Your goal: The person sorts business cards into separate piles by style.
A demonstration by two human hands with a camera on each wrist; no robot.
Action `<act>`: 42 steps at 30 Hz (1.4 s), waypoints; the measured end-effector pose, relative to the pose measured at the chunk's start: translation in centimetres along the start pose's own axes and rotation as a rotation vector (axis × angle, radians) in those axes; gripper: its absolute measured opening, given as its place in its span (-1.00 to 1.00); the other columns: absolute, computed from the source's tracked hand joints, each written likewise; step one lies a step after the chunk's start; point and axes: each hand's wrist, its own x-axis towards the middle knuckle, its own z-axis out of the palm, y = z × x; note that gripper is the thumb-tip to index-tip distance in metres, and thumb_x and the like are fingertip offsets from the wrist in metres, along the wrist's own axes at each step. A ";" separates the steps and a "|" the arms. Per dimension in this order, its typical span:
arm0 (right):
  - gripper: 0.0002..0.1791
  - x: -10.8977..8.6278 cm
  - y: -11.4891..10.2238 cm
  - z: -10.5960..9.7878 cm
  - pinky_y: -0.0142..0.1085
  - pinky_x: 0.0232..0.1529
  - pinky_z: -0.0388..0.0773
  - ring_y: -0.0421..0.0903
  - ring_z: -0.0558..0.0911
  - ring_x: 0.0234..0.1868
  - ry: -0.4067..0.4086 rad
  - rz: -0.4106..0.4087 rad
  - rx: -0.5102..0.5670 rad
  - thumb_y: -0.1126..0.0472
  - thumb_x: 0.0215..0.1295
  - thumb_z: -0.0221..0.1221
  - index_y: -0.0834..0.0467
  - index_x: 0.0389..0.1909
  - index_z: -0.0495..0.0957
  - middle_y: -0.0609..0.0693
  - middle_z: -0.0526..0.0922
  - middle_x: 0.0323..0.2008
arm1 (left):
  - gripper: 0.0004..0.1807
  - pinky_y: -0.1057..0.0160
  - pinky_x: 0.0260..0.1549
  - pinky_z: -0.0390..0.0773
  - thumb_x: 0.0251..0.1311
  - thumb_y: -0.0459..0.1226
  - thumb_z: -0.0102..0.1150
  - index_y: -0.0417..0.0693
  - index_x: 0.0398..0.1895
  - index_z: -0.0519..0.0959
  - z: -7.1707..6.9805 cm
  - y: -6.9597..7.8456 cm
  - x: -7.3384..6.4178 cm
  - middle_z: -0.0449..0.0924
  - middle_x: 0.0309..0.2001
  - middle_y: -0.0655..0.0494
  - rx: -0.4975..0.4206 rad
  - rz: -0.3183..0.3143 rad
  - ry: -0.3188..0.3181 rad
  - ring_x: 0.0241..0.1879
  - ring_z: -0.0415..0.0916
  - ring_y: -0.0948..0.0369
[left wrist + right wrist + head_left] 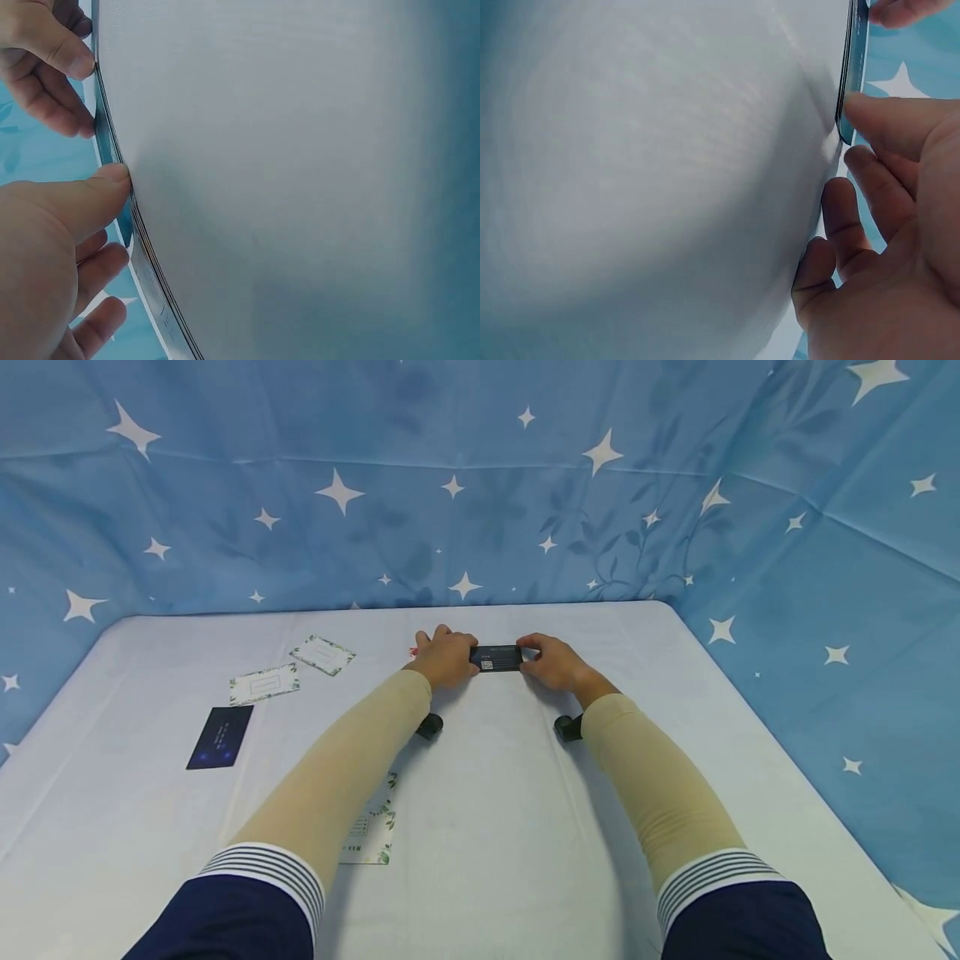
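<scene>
A dark card [496,665] with small pale print and a white square code lies flat near the far side of the table, between both hands. My left hand [447,660] pinches its left end, thumb at the near edge and fingers at the far side. At the right end my right hand [553,662] pinches it the same way. In the left wrist view the left thumb [101,187] presses the near edge, where several thin layers show stacked. The right thumb [877,116] sits on the card's corner in the right wrist view.
Left of the hands lie two white leaf-bordered cards, one card [322,655] farther back and another card [264,684] nearer. A dark blue card [221,737] lies beside them. A larger leaf-bordered card [375,831] is partly under the left forearm. A blue star-patterned curtain [420,543] stands behind the white table [495,827].
</scene>
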 end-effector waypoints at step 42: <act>-0.30 -3.7 -14.6 9.9 -0.08 0.22 0.38 -0.08 0.41 0.26 -0.131 -0.372 0.203 0.03 0.28 0.34 0.11 0.41 0.39 -0.11 0.46 0.33 | -0.16 -0.37 0.22 -0.03 0.23 0.04 0.35 0.01 0.52 0.27 -5.8 -12.7 -17.5 0.26 0.41 -0.17 -0.362 -0.046 0.087 0.41 0.07 -0.17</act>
